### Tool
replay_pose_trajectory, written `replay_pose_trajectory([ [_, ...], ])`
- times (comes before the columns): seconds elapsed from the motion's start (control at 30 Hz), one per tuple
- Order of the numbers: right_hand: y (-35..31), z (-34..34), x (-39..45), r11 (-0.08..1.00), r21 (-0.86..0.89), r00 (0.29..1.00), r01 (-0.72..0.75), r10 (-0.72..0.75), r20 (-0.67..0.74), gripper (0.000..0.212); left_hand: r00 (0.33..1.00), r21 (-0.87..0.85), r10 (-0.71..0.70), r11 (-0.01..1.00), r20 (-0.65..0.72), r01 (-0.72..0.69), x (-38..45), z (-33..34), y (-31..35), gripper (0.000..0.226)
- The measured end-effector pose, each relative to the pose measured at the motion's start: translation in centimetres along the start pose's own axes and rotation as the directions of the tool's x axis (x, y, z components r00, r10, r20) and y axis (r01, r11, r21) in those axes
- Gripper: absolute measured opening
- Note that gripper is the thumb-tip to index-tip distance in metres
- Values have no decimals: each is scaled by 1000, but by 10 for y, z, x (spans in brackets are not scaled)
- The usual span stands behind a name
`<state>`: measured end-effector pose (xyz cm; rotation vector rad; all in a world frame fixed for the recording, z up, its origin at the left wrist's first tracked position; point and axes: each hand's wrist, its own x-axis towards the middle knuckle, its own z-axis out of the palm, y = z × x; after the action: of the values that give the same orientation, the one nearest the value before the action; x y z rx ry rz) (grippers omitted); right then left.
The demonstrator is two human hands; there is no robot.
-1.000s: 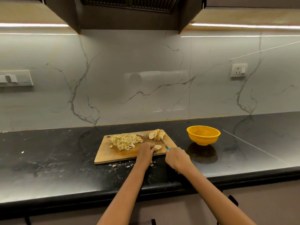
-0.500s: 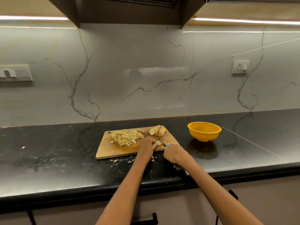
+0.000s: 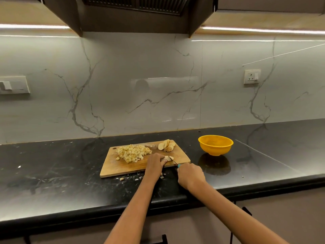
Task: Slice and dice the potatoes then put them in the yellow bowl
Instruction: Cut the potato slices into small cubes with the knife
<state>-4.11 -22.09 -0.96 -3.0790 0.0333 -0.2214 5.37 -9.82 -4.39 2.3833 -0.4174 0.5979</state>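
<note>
A wooden cutting board (image 3: 123, 169) lies on the black counter. A pile of diced potato (image 3: 132, 152) sits on its left half, and several potato slices (image 3: 166, 145) lean together at its back right. My left hand (image 3: 154, 164) holds a small potato piece (image 3: 169, 157) down on the board's front right. My right hand (image 3: 190, 176) grips a knife (image 3: 176, 163) with a teal handle, its blade against that piece. The yellow bowl (image 3: 215, 144) stands empty on the counter to the right of the board.
A few potato bits (image 3: 121, 178) lie on the black counter (image 3: 52, 173) in front of the board. A marble backsplash rises behind, with a wall socket (image 3: 251, 76) at the right and a switch plate (image 3: 13, 84) at the left. A hood hangs overhead.
The view has tilted slightly downward. Both hands stay at the board's front right, my right hand working the knife on the small potato piece held by my left hand.
</note>
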Motion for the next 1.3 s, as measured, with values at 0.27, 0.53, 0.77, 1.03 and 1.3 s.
replay_pose_trajectory([
  [0.27, -3, -3, 12, 943, 316, 994, -106, 98, 43, 41, 999, -65, -12, 998, -40, 9, 0, -1, -2, 20],
  [0.53, -9, -2, 12, 940, 324, 993, -104, 81, 83, 41, 999, -68, -29, 997, -20, 27, 0, 1, -5, 21],
  [0.77, -25, -10, 25, 966, 249, 990, -75, 42, 133, 34, 1000, -32, -9, 999, 10, 10, 2, -5, 0, 17],
  [1.03, -18, 0, 4, 997, -57, 997, 56, -53, 55, 28, 999, 8, -4, 1000, -33, 4, -3, -7, 5, 18],
  [1.3, 5, -2, -3, 979, 190, 996, -70, 79, -45, 39, 993, -64, -106, 993, -53, 103, -4, -7, 1, 29],
])
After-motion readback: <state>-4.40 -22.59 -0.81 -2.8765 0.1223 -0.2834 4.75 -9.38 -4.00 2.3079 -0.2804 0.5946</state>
